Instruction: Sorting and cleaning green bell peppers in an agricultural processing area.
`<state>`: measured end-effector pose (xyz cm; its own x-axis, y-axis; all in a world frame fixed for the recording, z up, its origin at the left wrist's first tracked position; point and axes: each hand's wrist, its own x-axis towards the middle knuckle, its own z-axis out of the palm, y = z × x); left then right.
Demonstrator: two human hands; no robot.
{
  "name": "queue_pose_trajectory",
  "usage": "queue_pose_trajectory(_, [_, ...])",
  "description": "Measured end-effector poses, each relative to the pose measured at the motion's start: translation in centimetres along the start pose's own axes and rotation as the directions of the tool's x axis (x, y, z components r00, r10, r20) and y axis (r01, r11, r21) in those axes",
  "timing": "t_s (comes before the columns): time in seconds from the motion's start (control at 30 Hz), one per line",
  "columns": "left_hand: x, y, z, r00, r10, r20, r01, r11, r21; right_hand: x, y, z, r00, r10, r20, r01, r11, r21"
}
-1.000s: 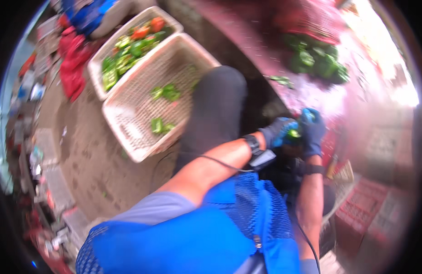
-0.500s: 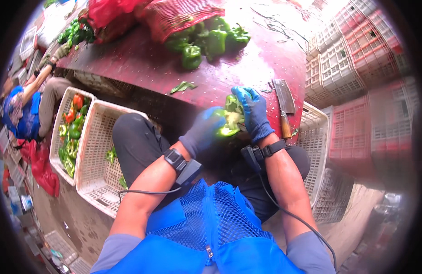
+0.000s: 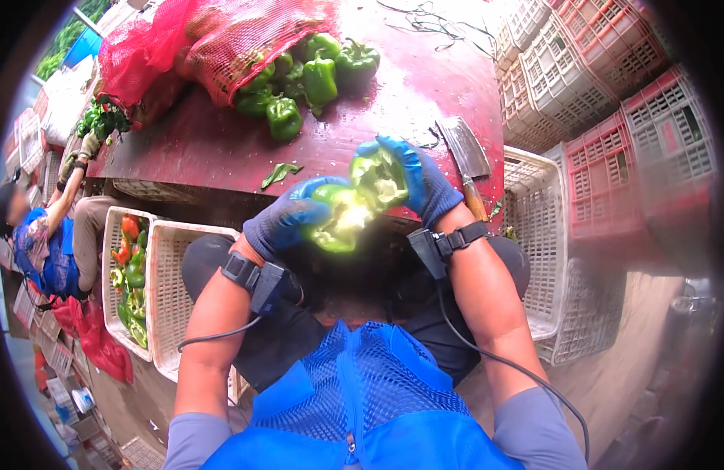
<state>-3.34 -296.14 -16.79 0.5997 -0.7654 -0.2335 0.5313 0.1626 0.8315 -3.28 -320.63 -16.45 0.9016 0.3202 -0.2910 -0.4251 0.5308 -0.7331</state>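
Note:
Above the table's near edge, both gloved hands grip a green bell pepper split open, its pale inside showing. My left hand (image 3: 282, 219) is closed around one half (image 3: 334, 229). My right hand (image 3: 423, 178) holds the other half (image 3: 380, 178), fingers over its top. The halves meet in the middle; whether they are still joined I cannot tell. Just right of my right hand, a cleaver (image 3: 464, 149) with a wooden handle lies on the red table (image 3: 409, 78). A torn green leaf (image 3: 280, 175) lies beyond my left hand.
Whole green bell peppers (image 3: 319, 81) spill from a red mesh sack (image 3: 260, 39). A pale crate (image 3: 191, 235) stands on my left, beside a crate of cut peppers (image 3: 130, 313). Another crate (image 3: 534, 235) is at my right, near stacked crates (image 3: 573, 86). A co-worker (image 3: 48, 235) sits far left.
The pepper has opened wider: the left hand has moved left with one half, the right hand keeps the other. The view has shifted, so table things sit further left.

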Motion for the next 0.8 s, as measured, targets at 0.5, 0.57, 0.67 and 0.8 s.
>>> queue_pose_trajectory(0.5, [2.1,-0.4,1.2,0.97,0.192,-0.151,0.147,0.037,0.988,2.6,1.8,-3.0,0.97,-0.241,0.043,0.151,0.45,-0.88])
queue_pose_trajectory(0.57, [1.9,-0.3,0.4,0.966,0.21,-0.15,0.118,0.16,0.98,2.9,2.1,-3.5,0.97,-0.239,0.047,0.145,0.411,-0.9])
queue_pose_trajectory(0.67, [1.3,1.5,0.6,0.961,0.147,-0.235,0.131,0.507,0.852,3.5,2.1,-5.3,0.937,-0.348,0.037,0.199,0.443,-0.874])
queue_pose_trajectory(0.8, [0.7,2.0,-1.5,0.969,0.067,-0.237,0.032,0.921,0.388,3.7,1.7,-5.2,0.952,-0.303,-0.047,0.097,0.443,-0.891])
